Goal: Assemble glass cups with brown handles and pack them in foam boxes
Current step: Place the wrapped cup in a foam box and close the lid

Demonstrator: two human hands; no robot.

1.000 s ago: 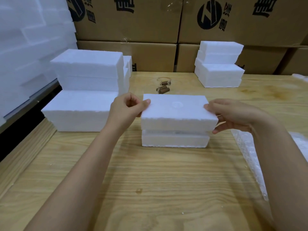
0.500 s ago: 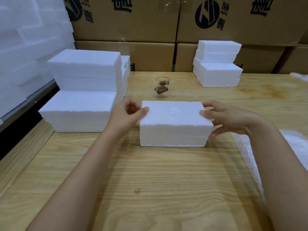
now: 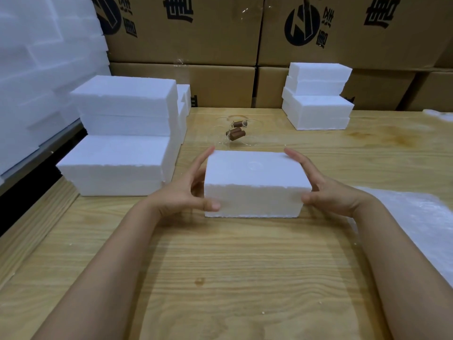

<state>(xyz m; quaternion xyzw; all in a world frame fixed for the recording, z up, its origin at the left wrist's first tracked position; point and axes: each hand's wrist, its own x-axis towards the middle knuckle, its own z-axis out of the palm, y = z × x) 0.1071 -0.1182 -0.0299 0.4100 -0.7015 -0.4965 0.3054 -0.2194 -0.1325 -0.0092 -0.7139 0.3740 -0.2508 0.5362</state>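
The lid (image 3: 255, 168) has dropped flush onto the foam box (image 3: 252, 208), left hand (image 3: 186, 192) and right hand (image 3: 326, 190) pressing its sides open-fingered at desk (image 3: 220, 266) centre, so 1 box seems closed while glass cups (image 3: 236, 133) at 12 o'clock await packing.

Cardboard cartons (image 3: 220, 42): black round logo (image 3: 302, 28), Chinese characters (image 3: 179, 11), unreadable.

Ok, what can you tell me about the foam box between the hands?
The foam box is a white rectangular block, grainy like polystyrene, with ragged edges and a faint round mark on top. It sits flat and closed on the wooden table. The left hand and right hand flank it, straight fingers along its sides, thumbs against its front face.
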